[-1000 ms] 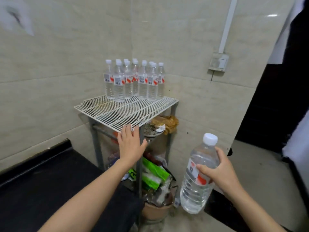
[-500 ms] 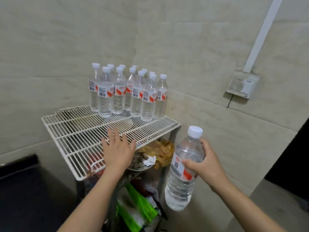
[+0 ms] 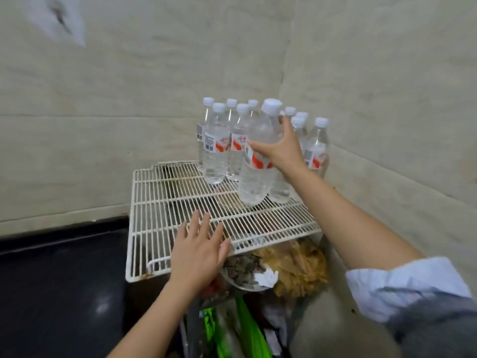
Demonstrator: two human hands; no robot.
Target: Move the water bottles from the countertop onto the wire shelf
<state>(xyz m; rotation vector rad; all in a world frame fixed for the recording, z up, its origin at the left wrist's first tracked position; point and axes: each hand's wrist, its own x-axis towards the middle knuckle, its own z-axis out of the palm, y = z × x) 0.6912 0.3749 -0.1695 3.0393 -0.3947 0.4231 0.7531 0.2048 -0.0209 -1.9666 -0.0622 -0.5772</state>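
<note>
**Bottle held at the back right of the wire shelf**

Nearest the camera, a pale blue sleeve [image 3: 402, 285] covers the right upper arm. Below the shelf's front edge lie green packets [image 3: 247, 332] and a plate [image 3: 245, 273] of dark scraps, with a brownish crumpled heap just beside it on the right.

The left hand [image 3: 198, 254] lies flat on the front edge of the wire shelf [image 3: 167, 202], about midway along it. Its fingers are straight, slightly spread and grasp nothing. A black countertop [image 3: 51, 280] meets the shelf's left edge.

Farther in, on the right half of the shelf, the right hand [image 3: 281, 151] grips a clear water bottle [image 3: 254, 177] around its red and white label, with the thumb across the front and the fingers curled round the far side. The bottle has a white cap and leans a little, top to the right. Its base is at the wires, but whether it rests on them cannot be told.

Right behind it, the cluster of bottles [image 3: 216, 151] stands upright in the shelf's back right corner, packed closely together, all white-capped with the same label. The tiled wall [image 3: 129, 99] rises behind them.
</note>
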